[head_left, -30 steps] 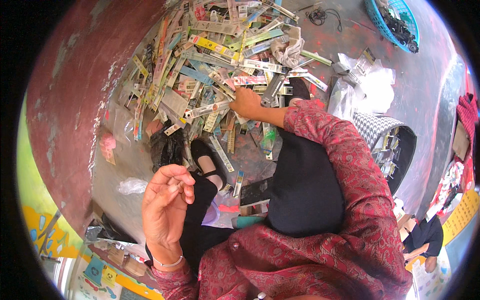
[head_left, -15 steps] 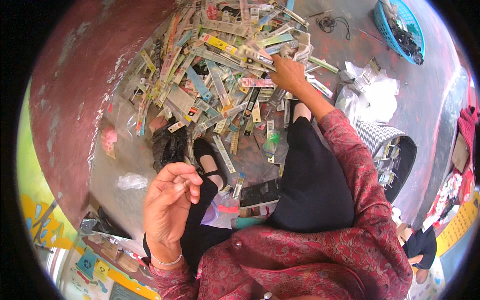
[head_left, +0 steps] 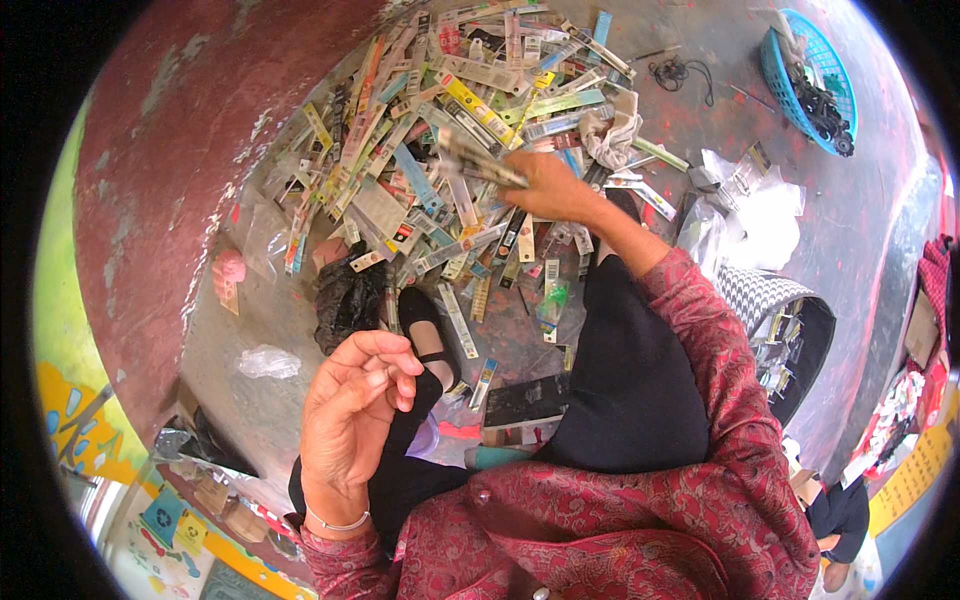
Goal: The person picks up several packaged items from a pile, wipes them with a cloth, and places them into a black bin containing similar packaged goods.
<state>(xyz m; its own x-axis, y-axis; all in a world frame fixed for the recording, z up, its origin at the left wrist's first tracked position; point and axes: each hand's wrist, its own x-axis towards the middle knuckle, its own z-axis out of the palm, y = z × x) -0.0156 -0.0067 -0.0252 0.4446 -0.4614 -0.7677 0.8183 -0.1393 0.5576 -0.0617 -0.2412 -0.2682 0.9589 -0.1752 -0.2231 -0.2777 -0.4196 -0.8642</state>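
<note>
A broad heap of long, narrow flat packets in many colours lies on the floor before me. Over its middle, my right hand is closed on a long, narrow packet, which motion smears. Just right of that hand, a crumpled pale cloth rests on the heap. My left hand is raised above my left knee, fingers curled in toward the thumb, with nothing visible in them. It touches none of the packets.
A blue plastic basket holding dark items stands at the far right. Nearer are white plastic bags and a black container of packets. A black plastic bag lies by my left shoe. Another person is at the lower right.
My right hand has moved left and a little nearer across the heap, carrying the packet. My left hand keeps its curled pose. The view has shifted slightly.
</note>
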